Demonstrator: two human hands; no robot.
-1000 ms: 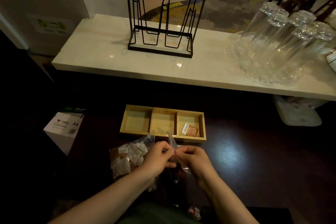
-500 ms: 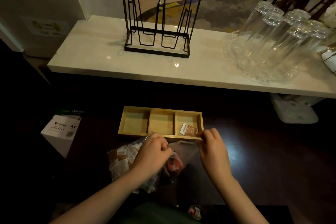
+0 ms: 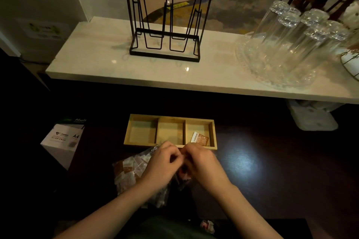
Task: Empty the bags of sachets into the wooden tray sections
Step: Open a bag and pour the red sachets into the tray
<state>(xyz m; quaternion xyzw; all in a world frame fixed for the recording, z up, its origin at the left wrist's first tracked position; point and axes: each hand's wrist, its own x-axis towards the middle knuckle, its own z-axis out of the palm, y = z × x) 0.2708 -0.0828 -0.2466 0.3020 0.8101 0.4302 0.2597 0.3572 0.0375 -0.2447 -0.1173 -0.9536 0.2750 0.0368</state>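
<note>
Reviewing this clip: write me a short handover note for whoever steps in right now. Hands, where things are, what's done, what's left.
Left hand and right hand: together in front of the tray, both pinching the top of a clear bag, apparently working it open.
Second bag, full of sachets, lies on the dark table under the left hand.
Tray: three sections. The right one holds a single sachet; the left and middle ones are empty.
Done: almost nothing, one sachet in.
Left: open the held bag, tip it into a section, then do the same with the other bag.
</note>
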